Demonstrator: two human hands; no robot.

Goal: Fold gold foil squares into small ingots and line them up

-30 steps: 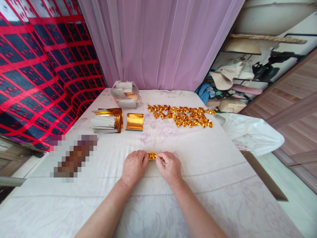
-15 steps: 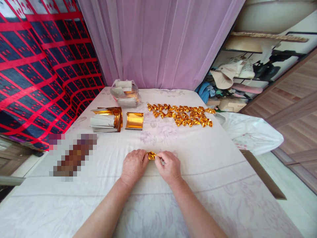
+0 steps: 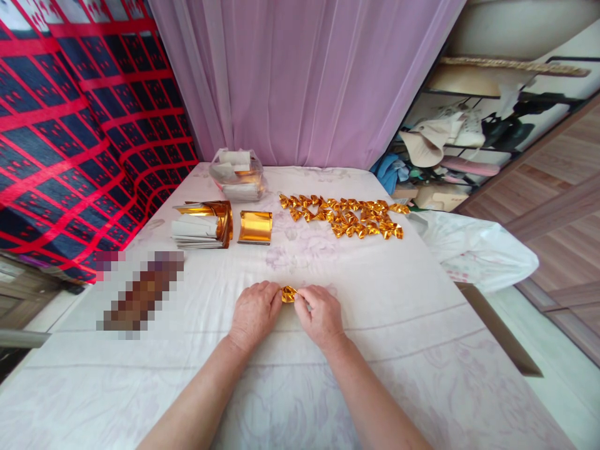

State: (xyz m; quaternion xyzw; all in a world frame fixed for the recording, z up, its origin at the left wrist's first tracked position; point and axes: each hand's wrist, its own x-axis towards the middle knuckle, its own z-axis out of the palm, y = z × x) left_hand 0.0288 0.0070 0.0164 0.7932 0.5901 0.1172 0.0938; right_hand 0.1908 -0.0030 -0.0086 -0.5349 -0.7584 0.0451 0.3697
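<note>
Gold foil piece [image 3: 289,294] slightly more crumpled

Two hands, the left hand [image 3: 254,312] and right hand [image 3: 321,314], one gold piece [image 3: 288,294] between them, one gold sheet [image 3: 255,227] at eleven o'clock, one paper stack [image 3: 201,226], one plastic bag [image 3: 237,175], and dozens of folded gold pieces [image 3: 344,217] at one o'clock.

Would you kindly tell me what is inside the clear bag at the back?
The clear bag holds white paper bundles on top and gold foil below. How many lie underneath is hidden by the crumpled plastic.
</note>
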